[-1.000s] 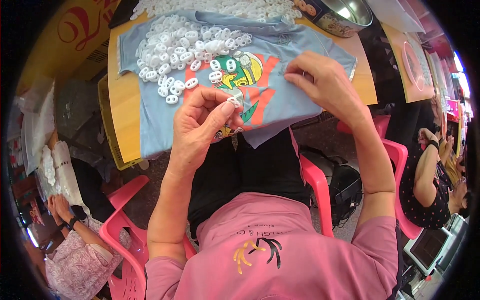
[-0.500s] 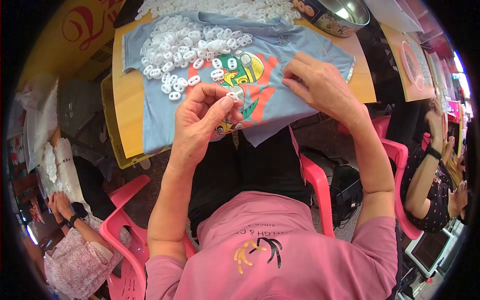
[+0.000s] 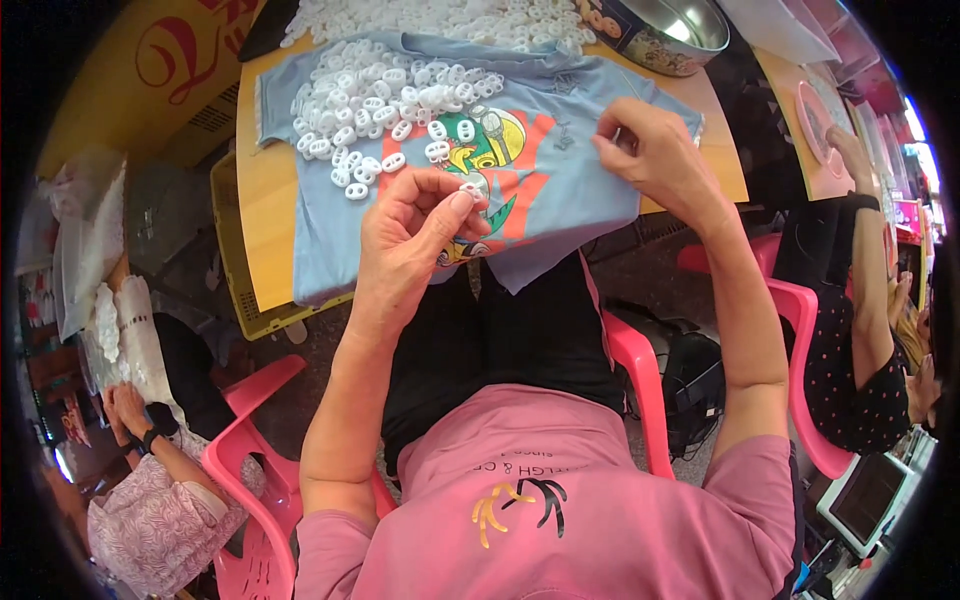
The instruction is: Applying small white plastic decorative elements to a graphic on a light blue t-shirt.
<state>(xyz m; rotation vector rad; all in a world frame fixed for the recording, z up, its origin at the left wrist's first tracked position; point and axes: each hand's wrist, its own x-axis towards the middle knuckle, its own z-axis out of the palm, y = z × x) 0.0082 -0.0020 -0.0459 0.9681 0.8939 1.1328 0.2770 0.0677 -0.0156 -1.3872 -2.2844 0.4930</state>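
Small white piece (image 3: 471, 189) stays clamped in the left grip (image 3: 405, 225) alone; the right grip (image 3: 660, 160) has drawn farther right of it, curled, any hold impossible to tell.

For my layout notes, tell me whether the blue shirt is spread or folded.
Spread: the blue shirt lies across the table, sleeves out to either side, printed picture showing.
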